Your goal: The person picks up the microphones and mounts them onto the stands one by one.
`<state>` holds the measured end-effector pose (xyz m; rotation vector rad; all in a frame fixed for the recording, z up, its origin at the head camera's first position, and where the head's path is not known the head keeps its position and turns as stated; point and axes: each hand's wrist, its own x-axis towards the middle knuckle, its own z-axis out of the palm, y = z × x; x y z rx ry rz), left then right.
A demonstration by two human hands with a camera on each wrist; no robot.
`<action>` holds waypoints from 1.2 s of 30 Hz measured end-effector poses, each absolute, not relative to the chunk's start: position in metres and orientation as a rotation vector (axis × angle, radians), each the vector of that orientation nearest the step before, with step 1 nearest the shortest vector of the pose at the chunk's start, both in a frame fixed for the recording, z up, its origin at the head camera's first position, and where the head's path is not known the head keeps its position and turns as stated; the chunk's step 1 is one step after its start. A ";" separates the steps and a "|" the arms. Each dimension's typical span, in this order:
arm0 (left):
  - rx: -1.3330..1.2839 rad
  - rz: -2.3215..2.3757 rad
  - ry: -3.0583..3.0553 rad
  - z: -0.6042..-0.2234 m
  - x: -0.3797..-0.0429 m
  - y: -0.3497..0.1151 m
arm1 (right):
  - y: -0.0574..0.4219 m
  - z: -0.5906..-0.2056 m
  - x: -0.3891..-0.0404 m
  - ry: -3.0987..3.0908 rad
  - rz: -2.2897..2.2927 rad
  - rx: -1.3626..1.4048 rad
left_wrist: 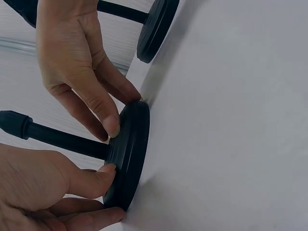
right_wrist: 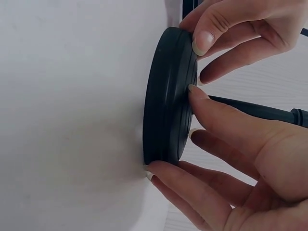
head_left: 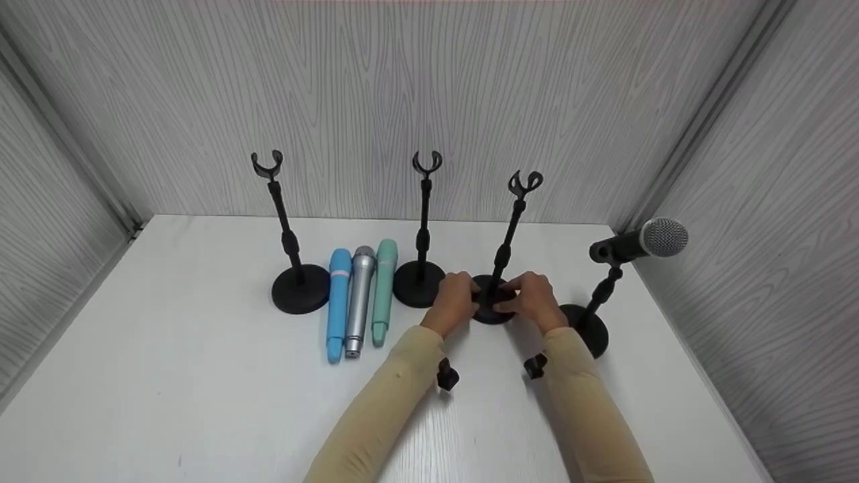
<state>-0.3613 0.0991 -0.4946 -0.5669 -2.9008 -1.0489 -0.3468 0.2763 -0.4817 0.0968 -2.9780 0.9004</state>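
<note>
Between both hands in the head view, the third stand (head_left: 502,255) from the left rises with its long axis nearly upright; the left hand (head_left: 455,303) and the right hand (head_left: 537,300) flank its base (head_left: 492,316), neither plainly nearer. From the left wrist, the left hand's grip is closed about the base's edge, thumb above, fingers at the rim. From the right wrist, the right hand's grip pinches the opposite edge; whether the base lies flat on the surface (right_wrist: 57,72), I cannot tell.
</note>
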 end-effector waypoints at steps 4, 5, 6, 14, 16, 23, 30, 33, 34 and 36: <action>-0.572 -1.036 -2.908 -0.494 -0.359 0.097 | 0.274 -0.479 -0.344 -2.988 0.902 0.078; -0.570 -1.031 -2.913 -0.495 -0.358 0.096 | 0.274 -0.480 -0.343 -2.987 0.905 0.076; -0.571 -1.033 -2.913 -0.495 -0.357 0.096 | 0.273 -0.481 -0.341 -2.988 0.911 0.073; -0.600 -1.023 -2.880 -0.497 -0.351 0.091 | 0.269 -0.483 -0.334 -2.973 0.900 0.102; -0.592 -1.026 -2.880 -0.498 -0.348 0.091 | 0.269 -0.483 -0.333 -2.973 0.890 0.118; -0.573 -0.995 -2.893 -0.499 -0.337 0.090 | 0.269 -0.484 -0.326 -2.981 0.879 0.107; -0.592 -1.006 -2.886 -0.498 -0.326 0.088 | 0.267 -0.485 -0.318 -2.982 0.876 0.092; -0.604 -1.009 -2.891 -0.498 -0.322 0.087 | 0.264 -0.484 -0.314 -2.966 0.885 0.084; -0.605 -1.004 -2.891 -0.498 -0.321 0.086 | 0.263 -0.485 -0.312 -2.959 0.887 0.087; -0.607 -1.005 -2.889 -0.497 -0.320 0.084 | 0.261 -0.485 -0.310 -2.948 0.891 0.091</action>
